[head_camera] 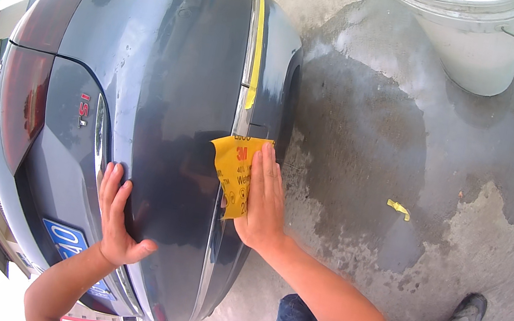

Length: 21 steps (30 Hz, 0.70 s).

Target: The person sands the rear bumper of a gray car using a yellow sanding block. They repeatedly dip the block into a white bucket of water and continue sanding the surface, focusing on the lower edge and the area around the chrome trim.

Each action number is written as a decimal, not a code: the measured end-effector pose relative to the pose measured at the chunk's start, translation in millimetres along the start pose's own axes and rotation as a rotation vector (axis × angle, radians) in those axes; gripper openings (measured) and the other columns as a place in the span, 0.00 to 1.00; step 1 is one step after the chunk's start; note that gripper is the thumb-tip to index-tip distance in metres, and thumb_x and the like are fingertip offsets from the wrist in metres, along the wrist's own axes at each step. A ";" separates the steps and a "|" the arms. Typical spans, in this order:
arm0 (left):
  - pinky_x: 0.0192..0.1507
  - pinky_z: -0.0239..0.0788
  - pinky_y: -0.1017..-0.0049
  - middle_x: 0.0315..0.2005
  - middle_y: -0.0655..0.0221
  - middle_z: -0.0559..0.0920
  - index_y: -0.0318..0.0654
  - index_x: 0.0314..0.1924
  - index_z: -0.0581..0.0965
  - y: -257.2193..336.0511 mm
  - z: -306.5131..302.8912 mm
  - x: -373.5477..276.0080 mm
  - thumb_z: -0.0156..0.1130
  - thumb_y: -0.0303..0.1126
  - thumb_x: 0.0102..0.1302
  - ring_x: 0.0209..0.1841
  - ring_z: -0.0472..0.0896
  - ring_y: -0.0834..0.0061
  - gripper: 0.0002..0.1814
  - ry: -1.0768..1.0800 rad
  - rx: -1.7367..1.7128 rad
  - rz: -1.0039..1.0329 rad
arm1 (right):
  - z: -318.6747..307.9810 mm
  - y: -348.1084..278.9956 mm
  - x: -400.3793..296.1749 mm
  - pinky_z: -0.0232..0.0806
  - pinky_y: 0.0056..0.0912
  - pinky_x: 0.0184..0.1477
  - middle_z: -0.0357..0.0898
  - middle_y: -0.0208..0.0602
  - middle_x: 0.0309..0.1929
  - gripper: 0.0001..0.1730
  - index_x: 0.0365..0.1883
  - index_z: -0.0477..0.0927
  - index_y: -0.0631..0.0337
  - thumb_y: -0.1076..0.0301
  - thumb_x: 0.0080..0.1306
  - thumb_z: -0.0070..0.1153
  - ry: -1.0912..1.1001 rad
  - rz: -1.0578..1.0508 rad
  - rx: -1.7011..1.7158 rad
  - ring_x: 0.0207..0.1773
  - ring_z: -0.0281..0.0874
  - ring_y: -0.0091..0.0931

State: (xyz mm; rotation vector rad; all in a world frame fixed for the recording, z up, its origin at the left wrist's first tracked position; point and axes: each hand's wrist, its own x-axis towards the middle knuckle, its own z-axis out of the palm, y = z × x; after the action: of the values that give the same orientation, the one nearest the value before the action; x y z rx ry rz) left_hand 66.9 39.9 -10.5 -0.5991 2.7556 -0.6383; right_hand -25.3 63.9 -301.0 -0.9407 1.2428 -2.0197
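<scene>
A yellow 3M sandpaper sheet point(232, 164), printed on its back, lies against the lower rear bumper point(194, 78) of a dark grey car. My right hand point(267, 195) holds it there, fingers straight and together over its edge; part of the sheet is hidden under them. The sheet crosses the chrome trim strip point(242, 120). My left hand point(119, 219) rests on the bumper's upper edge beside the trunk lid point(68, 159), thumb spread and nothing in it. Yellow masking tape point(256, 53) runs along the trim beyond the sheet.
A white plastic bucket point(479, 50) stands on the concrete ground point(475, 258), where a wet patch point(362, 142) spreads. A crumpled tape scrap point(398, 210) lies there. The red tail light point(24, 101) and blue licence plate point(65, 238) are on the car's rear.
</scene>
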 end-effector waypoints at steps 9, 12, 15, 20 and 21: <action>0.78 0.42 0.45 0.76 0.40 0.60 0.31 0.75 0.64 -0.2 3.0 0.2 0.53 0.75 0.67 0.80 0.54 0.41 0.56 0.014 0.002 0.001 | -1.0 3.9 18.5 0.42 0.55 0.83 0.43 0.64 0.83 0.44 0.81 0.46 0.72 0.57 0.77 0.50 0.080 0.014 -0.046 0.85 0.44 0.53; 0.78 0.42 0.45 0.76 0.40 0.60 0.30 0.75 0.64 1.8 -1.9 -3.9 0.53 0.75 0.67 0.80 0.55 0.41 0.56 0.002 0.007 -0.016 | 6.9 -12.9 -20.0 0.40 0.57 0.83 0.42 0.64 0.83 0.45 0.82 0.45 0.72 0.58 0.77 0.50 0.026 0.032 0.017 0.85 0.42 0.54; 0.78 0.43 0.45 0.76 0.40 0.60 0.30 0.75 0.64 3.4 -1.6 -3.0 0.53 0.76 0.67 0.80 0.55 0.41 0.56 -0.003 0.026 -0.011 | 9.4 -16.2 -23.8 0.40 0.56 0.83 0.40 0.64 0.84 0.44 0.82 0.43 0.72 0.60 0.78 0.49 0.020 0.042 0.035 0.85 0.41 0.55; 0.78 0.45 0.47 0.76 0.41 0.62 0.30 0.74 0.65 3.0 3.8 0.9 0.52 0.77 0.66 0.80 0.56 0.41 0.57 0.001 0.016 -0.027 | -57.7 2.8 76.1 0.54 0.46 0.76 0.66 0.58 0.72 0.34 0.73 0.62 0.73 0.52 0.83 0.42 0.090 0.256 0.377 0.75 0.64 0.43; 0.77 0.45 0.47 0.75 0.41 0.62 0.30 0.74 0.66 3.9 -0.5 3.6 0.52 0.77 0.66 0.79 0.57 0.41 0.57 0.010 0.010 -0.022 | -76.7 -1.3 82.0 0.57 0.43 0.74 0.70 0.52 0.68 0.32 0.70 0.66 0.73 0.52 0.83 0.42 0.181 0.241 0.434 0.71 0.66 0.38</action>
State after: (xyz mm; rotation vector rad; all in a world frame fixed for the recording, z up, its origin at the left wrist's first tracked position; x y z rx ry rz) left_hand 62.2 41.7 -12.4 -0.6266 2.7573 -0.6614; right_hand -134.9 39.7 -302.5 -0.3911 0.8975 -2.0902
